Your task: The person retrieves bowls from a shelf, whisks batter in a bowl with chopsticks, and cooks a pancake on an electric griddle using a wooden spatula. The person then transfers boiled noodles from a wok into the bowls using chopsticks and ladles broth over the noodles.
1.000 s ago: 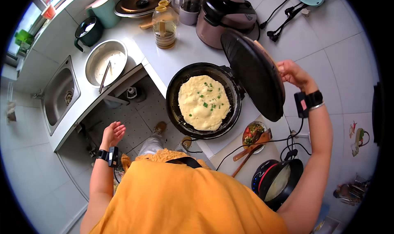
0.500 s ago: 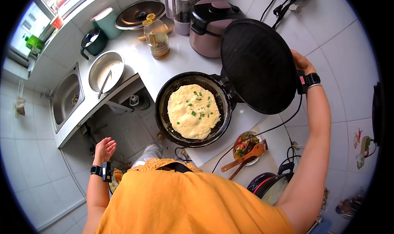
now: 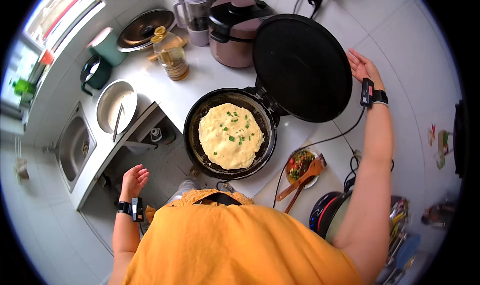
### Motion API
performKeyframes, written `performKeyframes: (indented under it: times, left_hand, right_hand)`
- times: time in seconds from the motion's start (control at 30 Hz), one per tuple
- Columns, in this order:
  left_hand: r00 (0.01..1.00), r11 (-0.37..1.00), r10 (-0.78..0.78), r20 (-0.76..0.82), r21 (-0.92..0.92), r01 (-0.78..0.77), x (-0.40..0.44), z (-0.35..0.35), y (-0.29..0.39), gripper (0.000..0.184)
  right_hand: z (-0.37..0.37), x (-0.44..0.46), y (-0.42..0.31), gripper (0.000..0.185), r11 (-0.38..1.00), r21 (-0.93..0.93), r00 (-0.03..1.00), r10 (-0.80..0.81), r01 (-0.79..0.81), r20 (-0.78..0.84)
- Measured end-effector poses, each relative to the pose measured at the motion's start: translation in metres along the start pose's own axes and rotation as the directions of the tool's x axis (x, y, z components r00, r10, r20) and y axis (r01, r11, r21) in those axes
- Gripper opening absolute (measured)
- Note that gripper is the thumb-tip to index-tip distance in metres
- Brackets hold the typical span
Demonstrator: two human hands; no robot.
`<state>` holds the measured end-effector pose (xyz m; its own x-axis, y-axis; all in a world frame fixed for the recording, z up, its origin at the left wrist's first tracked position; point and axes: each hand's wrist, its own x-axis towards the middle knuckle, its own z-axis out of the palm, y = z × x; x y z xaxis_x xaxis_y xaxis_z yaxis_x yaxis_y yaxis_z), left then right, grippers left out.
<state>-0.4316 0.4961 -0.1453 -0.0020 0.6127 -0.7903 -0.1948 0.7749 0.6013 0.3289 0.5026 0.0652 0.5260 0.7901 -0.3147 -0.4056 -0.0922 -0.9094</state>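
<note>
A black electric griddle pan (image 3: 189, 152) stands on the counter with its round hinged lid (image 3: 302, 67) raised. Inside the pan lies a pale yellow pancake (image 3: 231, 145) sprinkled with bits of green onion. Beside the lid's outer right edge is my right hand (image 3: 365, 67), fingers stretched and apart, holding nothing; whether a fingertip touches the rim I cannot tell. My left hand (image 3: 134, 181) hangs open in the air at the lower left, left of the pan and below the counter edge. Each wrist wears a black strap with a small box.
Right of the pan are a plate of chopped vegetables (image 3: 299, 161), a wooden spatula (image 3: 300, 180) and a black cooker (image 3: 327, 212). Behind stand an oil bottle (image 3: 171, 57), a rice cooker (image 3: 232, 50) and a blender (image 3: 197, 15). A steel bowl (image 3: 116, 105) sits near the sink (image 3: 75, 147).
My right hand has let go of the lid's edge and its fingers have spread. The lid stays raised. The whole view has shifted slightly; my left hand stays open.
</note>
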Motion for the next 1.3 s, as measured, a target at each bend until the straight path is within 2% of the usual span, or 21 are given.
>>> performKeyframes:
  times: [0.03, 0.07, 0.13, 0.17, 0.27, 0.33, 0.47, 0.53, 0.63, 0.67, 0.7, 0.77, 0.8, 0.87, 0.9, 0.97, 1.0, 1.07, 1.13, 1.2, 1.3]
  left_hand:
    - [0.999, 1.0, -0.015, 0.047, 0.016, 0.014, 0.012, 0.005, 0.004, 0.027]
    - [0.996, 0.999, -0.039, 0.086, 0.023, 0.037, 0.025, 0.01, 0.008, 0.028]
    - [0.98, 0.996, -0.064, 0.186, 0.069, 0.052, 0.054, 0.021, 0.013, 0.03]
    - [0.97, 0.994, -0.074, 0.232, 0.098, 0.052, 0.066, 0.028, 0.016, 0.031]
    - [0.921, 0.969, -0.158, 0.356, 0.237, 0.075, 0.085, 0.054, 0.026, 0.029]
    - [0.884, 0.951, -0.208, 0.418, 0.299, 0.082, 0.099, 0.061, 0.027, 0.029]
    - [0.82, 0.927, -0.312, 0.48, 0.343, 0.151, 0.131, 0.06, 0.025, 0.031]
    - [0.805, 0.919, -0.349, 0.48, 0.346, 0.192, 0.146, 0.058, 0.023, 0.03]
    - [0.799, 0.909, -0.372, 0.472, 0.36, 0.211, 0.151, 0.06, 0.026, 0.03]
    - [0.804, 0.91, -0.358, 0.475, 0.369, 0.187, 0.149, 0.062, 0.028, 0.03]
    - [0.808, 0.913, -0.341, 0.48, 0.373, 0.164, 0.144, 0.065, 0.032, 0.028]
    - [0.813, 0.919, -0.304, 0.497, 0.377, 0.114, 0.134, 0.067, 0.038, 0.028]
    - [0.817, 0.919, -0.273, 0.508, 0.389, 0.065, 0.128, 0.068, 0.04, 0.027]
    - [0.841, 0.933, -0.224, 0.492, 0.358, 0.04, 0.113, 0.07, 0.043, 0.027]
    - [0.844, 0.926, -0.219, 0.49, 0.376, 0.023, 0.107, 0.071, 0.044, 0.027]
    - [0.857, 0.912, -0.217, 0.468, 0.411, 0.006, 0.097, 0.071, 0.043, 0.027]
    - [0.868, 0.911, -0.21, 0.451, 0.413, 0.005, 0.094, 0.071, 0.041, 0.027]
    - [0.841, 0.909, -0.218, 0.495, 0.418, -0.011, 0.091, 0.074, 0.04, 0.027]
    - [0.845, 0.9, -0.201, 0.496, 0.433, -0.041, 0.086, 0.08, 0.041, 0.027]
    - [0.835, 0.879, -0.169, 0.524, 0.463, -0.113, 0.082, 0.087, 0.041, 0.027]
    - [0.831, 0.836, -0.099, 0.547, 0.498, -0.229, 0.071, 0.101, 0.04, 0.026]
  right_hand:
    - [-0.012, -0.011, 0.003, 0.029, 0.99, 0.137, 0.986, -0.017, 0.04, -0.164]
    - [-0.023, -0.023, 0.008, 0.029, 0.988, 0.143, 0.979, -0.026, 0.056, -0.203]
    - [-0.041, -0.048, 0.02, 0.024, 0.907, 0.357, 0.851, -0.002, 0.222, -0.526]
    - [-0.05, -0.066, 0.026, 0.02, 0.893, 0.369, 0.805, 0.015, 0.256, -0.593]
    - [-0.07, -0.12, 0.045, 0.017, 0.845, 0.328, 0.723, -0.096, 0.423, -0.684]
    - [-0.03, -0.172, 0.066, 0.012, 0.796, 0.323, 0.66, -0.124, 0.512, -0.741]
    - [0.017, -0.261, 0.132, 0.009, 0.809, 0.307, 0.719, -0.191, 0.501, -0.668]
    - [0.015, -0.283, 0.182, 0.008, 0.819, 0.271, 0.669, -0.174, 0.505, -0.722]
    - [0.018, -0.306, 0.277, 0.007, 0.967, 0.075, 0.563, -0.078, 0.243, -0.823]
    - [0.003, -0.307, 0.314, 0.014, 0.998, -0.055, 0.589, -0.02, -0.041, -0.808]
    - [-0.021, -0.306, 0.35, 0.017, 0.909, -0.208, 0.661, 0.092, -0.362, -0.744]
    - [-0.011, -0.304, 0.4, 0.025, 0.928, -0.254, 0.559, -0.062, -0.274, -0.827]
    - [0.003, -0.303, 0.399, 0.02, 0.941, -0.159, 0.522, 0.023, -0.3, -0.852]
    - [-0.064, -0.29, 0.453, 0.011, 0.978, 0.083, 0.735, 0.199, -0.192, -0.649]
    - [-0.053, -0.289, 0.446, 0.011, 0.978, 0.092, 0.742, 0.201, -0.185, -0.64]
    - [-0.012, -0.299, 0.415, 0.005, 0.887, 0.457, 0.777, 0.241, 0.068, -0.582]
    - [-0.009, -0.303, 0.412, 0.006, 0.886, 0.432, 0.818, 0.118, 0.169, -0.563]
    - [0.009, -0.322, 0.394, 0.009, 0.883, 0.44, 0.873, 0.077, 0.165, -0.481]
    - [0.034, -0.346, 0.387, 0.014, 0.957, 0.277, 0.942, 0.008, 0.09, -0.335]
    - [0.069, -0.365, 0.383, 0.021, 0.998, 0.009, 0.947, -0.05, 0.055, -0.317]
    - [0.093, -0.367, 0.391, 0.033, 0.984, -0.155, 0.958, 0.04, -0.087, -0.284]
